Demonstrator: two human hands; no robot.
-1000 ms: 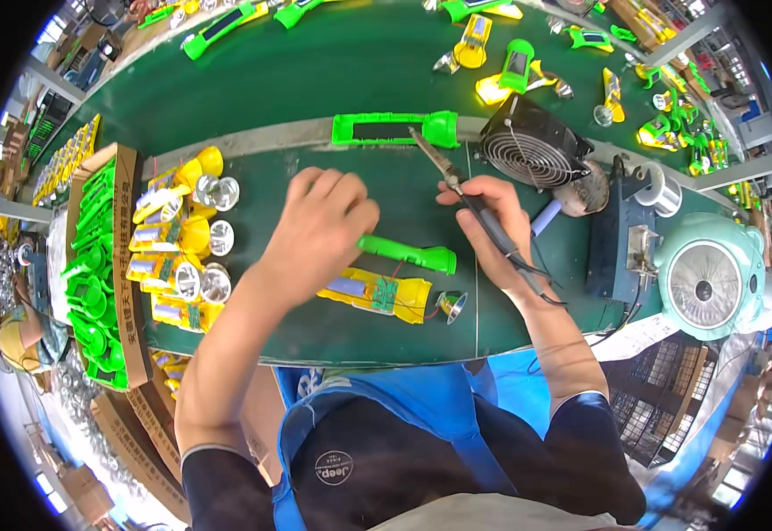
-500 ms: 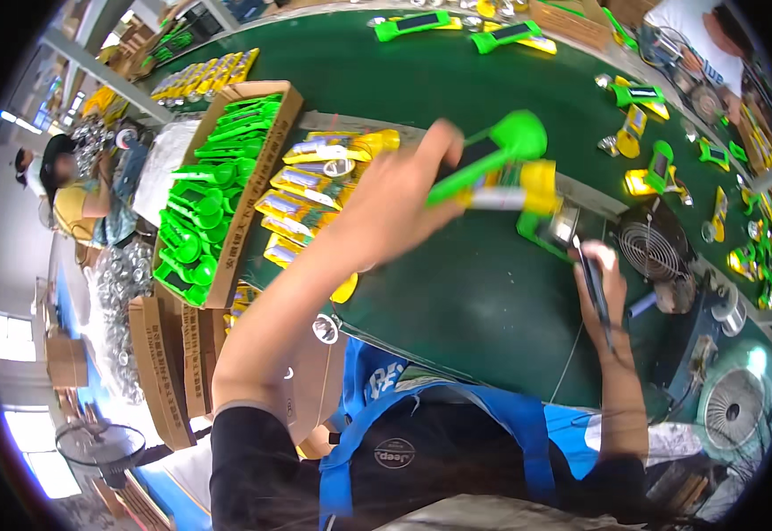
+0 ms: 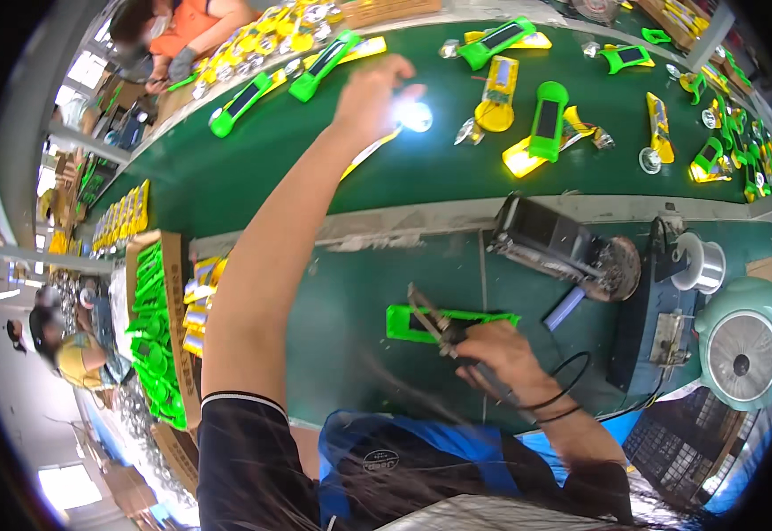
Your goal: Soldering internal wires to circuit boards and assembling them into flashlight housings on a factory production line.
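My left hand (image 3: 370,99) reaches out over the far green belt, its thumb and fingers apart. Right beside the fingertips a round lamp head (image 3: 414,117) glows bright white. A yellow piece (image 3: 370,157) runs from it, partly hidden by my wrist. My right hand (image 3: 499,352) grips a soldering iron (image 3: 446,329), whose dark cord passes along my wrist. The iron lies across a green plastic housing (image 3: 403,324) with a dark panel, flat on the green work surface (image 3: 359,274); the hand hides part of it.
A carton (image 3: 173,292) of green housings stands at left, beside yellow parts (image 3: 198,301). Several green-and-yellow lamp assemblies (image 3: 547,124) lie on the belt. A small black fan (image 3: 536,226), solder spool (image 3: 702,263) and pale green fan (image 3: 741,350) sit right. A co-worker (image 3: 195,35) works opposite.
The view has turned. My left hand has moved out over the belt and no longer holds the green housing and yellow piece. My right hand, with the iron, is now over a green housing.
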